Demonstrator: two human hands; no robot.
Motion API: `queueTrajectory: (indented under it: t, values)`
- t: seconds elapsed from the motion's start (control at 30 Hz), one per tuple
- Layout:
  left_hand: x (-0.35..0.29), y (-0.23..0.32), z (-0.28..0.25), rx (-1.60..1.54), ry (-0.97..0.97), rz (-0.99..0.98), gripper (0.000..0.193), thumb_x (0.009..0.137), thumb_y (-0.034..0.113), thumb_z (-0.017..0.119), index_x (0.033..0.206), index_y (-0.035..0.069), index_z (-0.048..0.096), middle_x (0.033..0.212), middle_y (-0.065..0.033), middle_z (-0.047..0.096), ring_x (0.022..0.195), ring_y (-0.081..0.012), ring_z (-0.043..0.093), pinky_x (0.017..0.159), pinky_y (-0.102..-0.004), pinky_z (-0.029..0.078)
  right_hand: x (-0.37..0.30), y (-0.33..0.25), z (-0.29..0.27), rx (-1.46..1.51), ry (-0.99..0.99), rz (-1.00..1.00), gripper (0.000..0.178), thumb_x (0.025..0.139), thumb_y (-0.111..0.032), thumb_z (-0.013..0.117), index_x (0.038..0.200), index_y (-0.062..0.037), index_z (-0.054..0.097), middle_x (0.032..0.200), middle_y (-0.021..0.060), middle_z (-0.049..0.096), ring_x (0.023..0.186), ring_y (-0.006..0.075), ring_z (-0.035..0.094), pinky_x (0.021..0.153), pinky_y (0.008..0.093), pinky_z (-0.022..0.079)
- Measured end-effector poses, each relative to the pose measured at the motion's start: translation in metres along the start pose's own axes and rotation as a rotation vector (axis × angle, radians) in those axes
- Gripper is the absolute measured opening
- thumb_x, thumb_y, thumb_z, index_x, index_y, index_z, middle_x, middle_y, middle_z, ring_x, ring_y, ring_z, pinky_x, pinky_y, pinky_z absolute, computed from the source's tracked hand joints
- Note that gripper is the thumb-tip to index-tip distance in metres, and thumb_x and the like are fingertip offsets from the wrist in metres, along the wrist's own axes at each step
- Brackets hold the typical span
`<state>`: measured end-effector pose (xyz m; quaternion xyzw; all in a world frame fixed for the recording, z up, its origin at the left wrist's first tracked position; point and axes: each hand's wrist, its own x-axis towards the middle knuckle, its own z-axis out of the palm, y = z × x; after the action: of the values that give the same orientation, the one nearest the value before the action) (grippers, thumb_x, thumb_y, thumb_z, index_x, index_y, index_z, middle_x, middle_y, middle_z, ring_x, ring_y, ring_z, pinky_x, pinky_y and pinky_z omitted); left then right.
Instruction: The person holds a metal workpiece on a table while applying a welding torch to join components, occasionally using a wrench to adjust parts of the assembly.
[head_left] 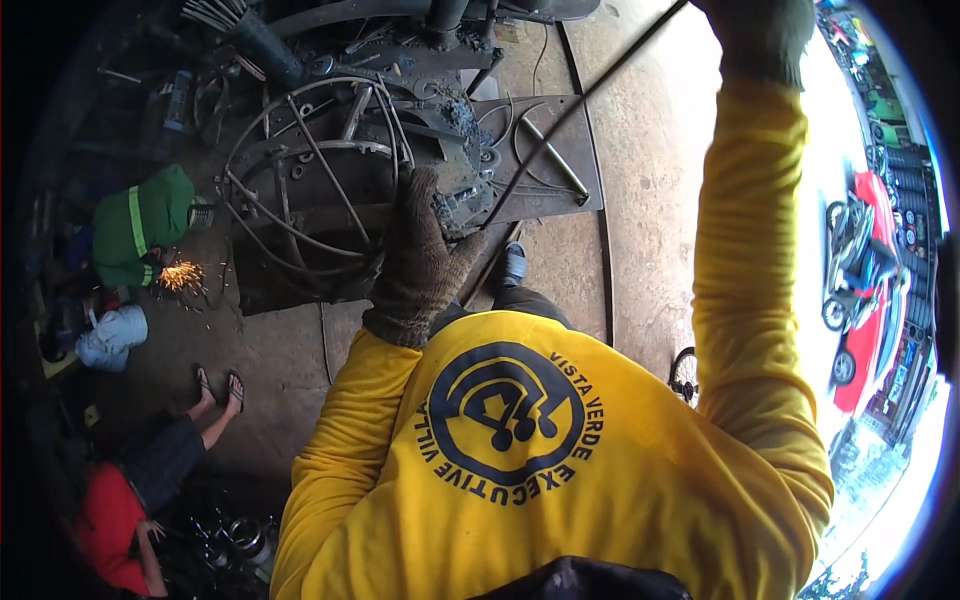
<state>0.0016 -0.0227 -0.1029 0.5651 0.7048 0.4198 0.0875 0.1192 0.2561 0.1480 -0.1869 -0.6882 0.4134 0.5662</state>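
My left hand (413,262), in a brown knit work glove, is outstretched with its thumb apart from the fingers. It lies beside a round cage-like frame of bent metal bars (318,150) and a dark metal work block (462,200). High at the right, my right hand (760,38), also gloved, is closed on a long thin metal rod (590,95); the upper edge cuts off its fingertips. The rod slants down to the left, its low end close to my left thumb. Whether it touches the thumb I cannot tell.
A dark steel bench (560,190) with a loose metal tube (555,160) stands ahead. At left, a person in green (140,225) crouches by flying sparks (182,276). Another person in red (110,520) sits lower left. A motorcycle (850,260) and red car (880,330) stand at right.
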Motion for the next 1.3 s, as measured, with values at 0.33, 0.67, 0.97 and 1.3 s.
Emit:
queueTrajectory:
  t: [0.33, 0.67, 0.97, 1.3]
  values:
    - [0.007, -0.005, -0.008, -0.07, -0.063, 0.06, 0.092, 0.071, 0.022, 0.092, 0.145, 0.002, 0.04, 0.142, -0.0241, 0.049, 0.136, -0.0433, 0.047, 0.116, -0.0495, 0.039, -0.263, 0.002, -0.126, 0.079, 0.129, 0.661, 0.058, 0.099, -0.024, 0.067, 0.147, -0.0018, 0.042, 0.115, 0.017, 0.065, 0.083, 0.0236, 0.07, 0.068, 0.0357, 0.06]
    - [0.022, 0.002, 0.004, -0.026, -0.11, 0.043, 0.088, 0.07, 0.033, 0.094, 0.139, 0.006, 0.047, 0.134, -0.0172, 0.054, 0.128, -0.037, 0.052, 0.11, -0.0486, 0.043, -0.401, 0.005, -0.193, -0.081, 0.029, 0.995, 0.053, 0.093, -0.018, 0.074, 0.139, 0.0, 0.054, 0.086, -0.0008, 0.064, 0.067, 0.0085, 0.06, 0.061, 0.0235, 0.05]
    - [0.002, -0.006, 0.009, 0.128, -0.082, 0.049, 0.093, 0.074, 0.038, 0.094, 0.142, 0.001, 0.043, 0.137, -0.0188, 0.055, 0.125, -0.0334, 0.057, 0.106, -0.0434, 0.048, -0.403, 0.007, -0.208, -0.105, -0.268, 1.057, 0.063, 0.082, -0.037, 0.081, 0.127, 0.002, 0.058, 0.099, 0.005, 0.066, 0.088, 0.013, 0.06, 0.08, 0.0301, 0.05]
    - [-0.004, -0.009, 0.012, 0.111, 0.012, 0.084, 0.09, 0.072, 0.041, 0.094, 0.139, 0.001, 0.049, 0.135, -0.0198, 0.056, 0.126, -0.0371, 0.056, 0.108, -0.0459, 0.046, -0.383, 0.014, -0.196, -0.158, -0.386, 1.015, 0.072, 0.081, -0.047, 0.081, 0.125, 0.0053, 0.059, 0.1, 0.0134, 0.069, 0.092, 0.0204, 0.066, 0.084, 0.0349, 0.053]
